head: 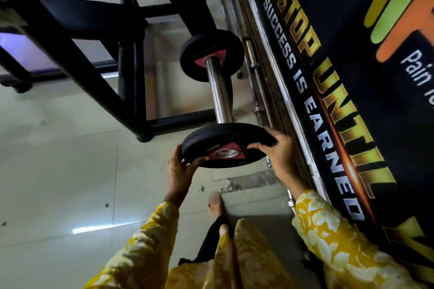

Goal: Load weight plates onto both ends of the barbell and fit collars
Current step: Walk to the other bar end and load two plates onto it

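Head view, from the nearest things outward: two yellow patterned sleeves (333, 232) reach forward over the pale floor (58, 171), where a bare foot (215, 202) shows just below the hands. The left hand (179, 171) grips the left rim of a black weight plate (226, 148), its fingers (199, 159) wrapped round the edge; the right hand (279, 150) holds the opposite rim, its fingers clamped over the top of the plate. The plate's centre hole, ringed by a pink triangular mark, sits on the very tip of the chrome barbell sleeve (218, 91), so it looks only just started on the near end. Farther along the same sleeve a second plate (211, 55) already rests against the inner stop. Beyond it stands a black steel rack (94, 54), and to the right a dark wall banner (328, 77) with spare bars (253, 65) lying along its base. No collar is visible.

My judgement of the risk: the plate is tilted a little against the sleeve, so pushing it unevenly could make the hole bind and jam. If either grip slackens before it is well on, it could slide off the tip and drop towards the foot directly beneath. Fingers between the two plates could also be pinched when they meet.
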